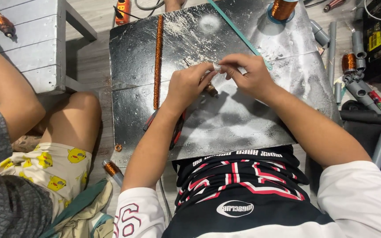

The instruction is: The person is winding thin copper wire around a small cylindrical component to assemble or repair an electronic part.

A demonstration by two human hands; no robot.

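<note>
Closest up, red-handled pliers [177, 128] lie half under the left forearm on the scuffed black board [252, 128]. Both hands meet mid-board: left hand [188, 86] and right hand [248, 75] pinch a small white piece [217, 67] between fingertips, a little copper-wound part [211, 90] just below. Long copper coil strip [158, 61] sits left, copper wire spool [282, 9] at the far edge. Another person's arm [5, 92] is off left.

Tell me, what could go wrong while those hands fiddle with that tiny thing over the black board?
The small part is pinched only by fingertips of the left hand and right hand, so it might slip and drop onto the board. The copper strip lies close to the left arm and could get nudged. The pliers under that wrist might be knocked off the edge.
</note>
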